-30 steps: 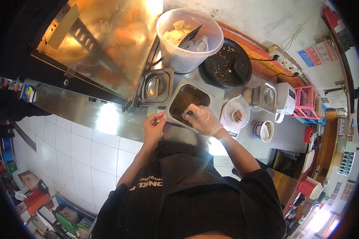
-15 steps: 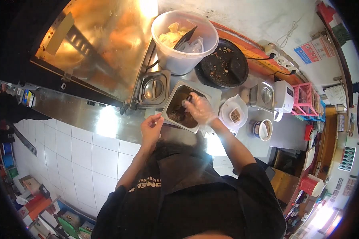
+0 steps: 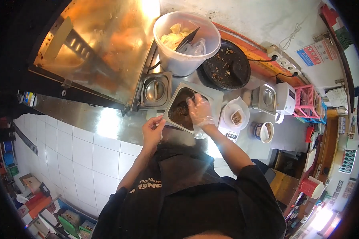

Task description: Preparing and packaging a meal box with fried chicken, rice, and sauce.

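A rectangular metal pan (image 3: 216, 95) stands on the counter in front of me, with dark brown, moist-looking food (image 3: 179, 115) in it. My left hand (image 3: 152, 130), bare, pinches the pan's near left corner between thumb and fingers. Inside the pan, my right hand (image 3: 200, 111) in a clear plastic glove rests on the food at the right side. Its fingers are a little apart, and the tips are partly out of sight against the food. Right of the pan, a white bowl (image 3: 244, 112) with a small portion of brown food (image 3: 236, 118) sits on a white kitchen scale (image 3: 227, 134).
Behind the pan stand a translucent bucket (image 3: 183, 61) with yellowish pieces and plastic bags, and a round black pan (image 3: 223, 67) with crumbs. A lidded steel container (image 3: 154, 91) is on the left. To the right are a tub (image 3: 263, 131), another lidded container (image 3: 266, 97) and a pink basket (image 3: 304, 99).
My right hand has shifted toward the pan's right side, and its fingers have spread from a pinch. My left hand stays at the pan's corner.
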Available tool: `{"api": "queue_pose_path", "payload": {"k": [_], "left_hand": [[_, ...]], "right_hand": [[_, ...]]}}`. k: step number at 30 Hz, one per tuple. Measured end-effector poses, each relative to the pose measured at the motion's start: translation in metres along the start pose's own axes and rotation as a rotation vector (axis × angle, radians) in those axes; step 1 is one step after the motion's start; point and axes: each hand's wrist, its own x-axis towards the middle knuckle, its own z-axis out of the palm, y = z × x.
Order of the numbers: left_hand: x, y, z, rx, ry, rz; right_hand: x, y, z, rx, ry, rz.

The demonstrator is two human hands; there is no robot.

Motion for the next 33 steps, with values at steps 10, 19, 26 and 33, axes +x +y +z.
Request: {"api": "queue_pose_path", "payload": {"k": [10, 19, 26, 33], "left_hand": [[0.004, -0.009, -0.002, 0.056, -0.011, 0.069], [0.01, -0.021, -0.004, 0.02, -0.02, 0.139], [0.006, -0.012, -0.004, 0.016, -0.013, 0.074], [0.003, -0.006, -0.004, 0.059, -0.013, 0.078]], "right_hand": [[-0.01, -0.013, 0.021, 0.098, -0.165, -0.04], [0.007, 0.007, 0.005, 0.39, -0.382, 0.091], [-0.022, -0.029, -0.053, 0.31, -0.292, -0.064], [-0.065, -0.02, -0.045, 0.297, -0.149, -0.502]]}}
